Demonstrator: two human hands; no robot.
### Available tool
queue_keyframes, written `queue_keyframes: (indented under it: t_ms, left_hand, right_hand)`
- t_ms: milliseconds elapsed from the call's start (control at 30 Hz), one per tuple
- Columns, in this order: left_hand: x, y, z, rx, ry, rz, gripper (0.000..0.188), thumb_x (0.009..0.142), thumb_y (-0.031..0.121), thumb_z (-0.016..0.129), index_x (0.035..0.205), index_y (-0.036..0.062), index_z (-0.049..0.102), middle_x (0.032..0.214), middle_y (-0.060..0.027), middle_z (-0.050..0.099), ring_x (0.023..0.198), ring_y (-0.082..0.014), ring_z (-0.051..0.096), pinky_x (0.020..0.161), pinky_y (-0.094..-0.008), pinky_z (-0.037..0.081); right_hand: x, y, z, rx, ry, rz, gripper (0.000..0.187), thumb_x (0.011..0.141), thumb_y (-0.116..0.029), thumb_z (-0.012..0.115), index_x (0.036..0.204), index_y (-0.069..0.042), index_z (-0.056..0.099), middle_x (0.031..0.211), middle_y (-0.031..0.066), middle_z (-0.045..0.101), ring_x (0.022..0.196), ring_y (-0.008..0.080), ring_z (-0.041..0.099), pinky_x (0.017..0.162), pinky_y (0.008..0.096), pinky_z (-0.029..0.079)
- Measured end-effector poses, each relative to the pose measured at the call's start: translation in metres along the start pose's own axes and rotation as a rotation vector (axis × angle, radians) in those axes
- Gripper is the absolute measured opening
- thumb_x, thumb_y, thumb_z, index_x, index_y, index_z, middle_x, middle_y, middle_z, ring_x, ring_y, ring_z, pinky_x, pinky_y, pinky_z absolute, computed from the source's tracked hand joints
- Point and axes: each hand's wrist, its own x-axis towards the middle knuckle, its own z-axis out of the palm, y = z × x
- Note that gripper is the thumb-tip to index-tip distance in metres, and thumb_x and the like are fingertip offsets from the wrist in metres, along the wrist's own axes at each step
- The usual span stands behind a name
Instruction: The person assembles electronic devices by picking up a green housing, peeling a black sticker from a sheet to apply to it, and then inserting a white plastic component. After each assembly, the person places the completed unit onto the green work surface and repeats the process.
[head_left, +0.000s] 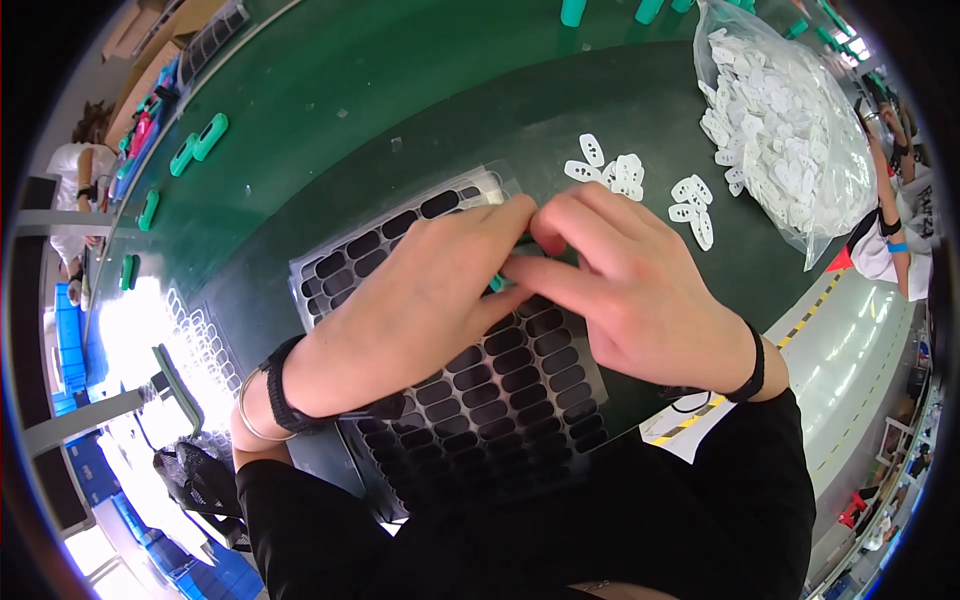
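Observation:
My left hand [430, 275] and my right hand [630, 285] meet over the middle of the work surface, fingers closed together. Between their fingertips shows a sliver of a small green plastic piece [496, 283]; the fingers hide most of it, so its full shape cannot be seen. Beneath both hands lies a clear sheet of black oval stickers [518, 380] in rows. Just beyond my right hand, several white oval plates with small dark holes [626, 174] lie in a loose group. A second small cluster of white plates [692, 208] sits to their right.
A clear plastic bag full of white plates [785, 130] stands at the far right. Several green oval casings [210, 137] lie along the left of the green table [330, 90]; more green pieces [572, 12] are at its far edge. Other people [78, 185] are at both sides.

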Motion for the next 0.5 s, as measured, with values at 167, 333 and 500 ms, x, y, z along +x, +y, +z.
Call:
queue_keyframes:
  t_ms: [167, 333, 500]
  left_hand:
    - [0.001, -0.01, -0.029, 0.141, 0.064, -0.055, 0.033, 0.071, 0.002, 0.065, 0.103, 0.0024, 0.057, 0.09, -0.0143, 0.06, 0.075, -0.0324, 0.058, 0.062, -0.0342, 0.047]
    - [0.015, -0.057, -0.054, 0.052, 0.381, -0.194, 0.033, 0.078, 0.005, 0.063, 0.11, 0.0033, 0.057, 0.097, -0.0127, 0.063, 0.084, -0.0219, 0.064, 0.072, -0.0302, 0.051]
    - [0.014, -0.11, -0.075, 0.057, 0.688, -0.214, 0.03, 0.077, 0.005, 0.067, 0.106, 0.0032, 0.061, 0.094, -0.0119, 0.065, 0.083, -0.0165, 0.064, 0.073, -0.0278, 0.052]
  right_hand:
    - [0.005, 0.002, -0.009, 0.202, 0.102, 0.127, 0.028, 0.063, 0.008, 0.061, 0.089, -0.004, 0.065, 0.084, 0.0074, 0.054, 0.075, 0.025, 0.054, 0.056, 0.0322, 0.043]
    - [-0.008, -0.008, -0.008, 0.078, -0.407, 0.234, 0.028, 0.064, -0.013, 0.075, 0.089, -0.007, 0.064, 0.083, 0.0051, 0.056, 0.078, 0.0229, 0.057, 0.061, 0.0347, 0.046]
    - [-0.008, -0.009, 0.013, 0.172, -0.396, 0.283, 0.035, 0.059, -0.009, 0.078, 0.088, -0.005, 0.058, 0.077, 0.006, 0.054, 0.07, 0.023, 0.056, 0.058, 0.0346, 0.044]
